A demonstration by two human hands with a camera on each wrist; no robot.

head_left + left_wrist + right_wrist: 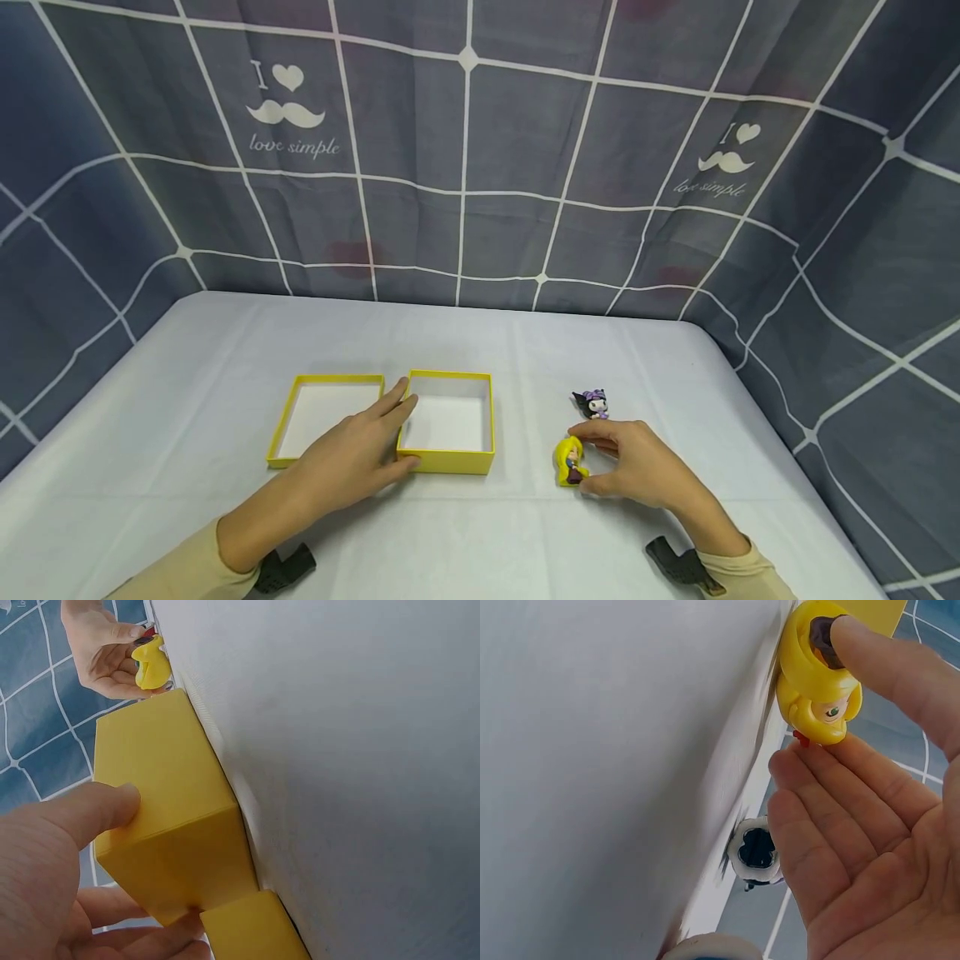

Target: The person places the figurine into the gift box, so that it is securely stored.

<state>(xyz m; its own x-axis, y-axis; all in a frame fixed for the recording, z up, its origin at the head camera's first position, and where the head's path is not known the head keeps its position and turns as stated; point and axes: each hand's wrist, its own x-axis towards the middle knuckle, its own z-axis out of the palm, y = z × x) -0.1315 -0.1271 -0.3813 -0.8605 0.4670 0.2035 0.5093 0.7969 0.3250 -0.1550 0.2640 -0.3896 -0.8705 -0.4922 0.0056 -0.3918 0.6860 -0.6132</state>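
My left hand [356, 446] grips the near left corner of a yellow box [453, 462] with a white inside. Its thumb presses on the front wall, while the fingers lie along the left side. To the left sits a shallow yellow-rimmed lid [288, 408], partly covered by the hand. On the right, my right hand [637, 462] pinches a yellow-haired doll figurine [564, 461] between thumb and fingertips. In the right wrist view, the thumb is on the figurine's dark dress and the fingertips are at its head [829, 720].
A small black, white and purple figurine [595, 404] stands just beyond the right hand. At the bottom of the right wrist view is a white rounded thing [712, 947]. A white cloth [510, 533] covers the table, with dark gridded curtains [412, 150] behind and at the sides.
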